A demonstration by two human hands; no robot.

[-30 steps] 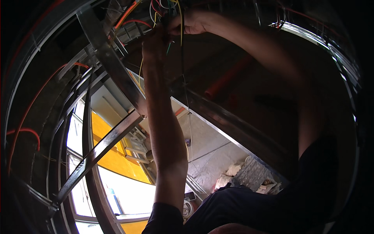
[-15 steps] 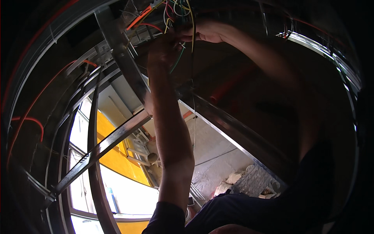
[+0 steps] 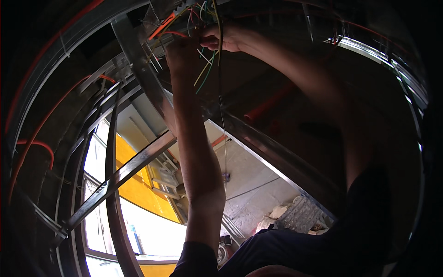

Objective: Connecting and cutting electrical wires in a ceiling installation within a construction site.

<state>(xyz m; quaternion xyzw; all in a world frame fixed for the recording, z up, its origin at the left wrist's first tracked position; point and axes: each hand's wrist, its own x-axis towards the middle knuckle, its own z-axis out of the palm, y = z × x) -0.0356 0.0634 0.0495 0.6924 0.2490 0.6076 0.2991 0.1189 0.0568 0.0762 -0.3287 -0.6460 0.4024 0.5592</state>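
Note:
Both my arms reach up to a bundle of thin electrical wires (image 3: pixel 201 10) at the top of the view, coloured red, white, green and yellow. My left hand (image 3: pixel 181 50) is closed around wires, its fingers in shadow. Close beside it, my right hand (image 3: pixel 227 39) pinches at the same wires, fingertips almost touching the left hand. Below the hands stick out loose ends: a green wire (image 3: pixel 208 76) and a yellow wire (image 3: pixel 201 74). A dark yellowish cable (image 3: pixel 219 55) passes my right fingers and hangs down as a thin line. Exactly which wires each hand grips is hidden.
Metal framing bars (image 3: pixel 138 64) cross around my arms, one slanting bar (image 3: pixel 122 171) at the left and another (image 3: pixel 272 154) at the right. An orange strip (image 3: pixel 162 26) sits beside the wires. Orange conduit (image 3: pixel 41 122) curves at the left. Far below lies a grey floor (image 3: pixel 249 180) with bags.
My hands and the wires sit slightly further left in view. Yellow and white wire ends now show below the hands next to the green one. My left hand is turned more into a fist.

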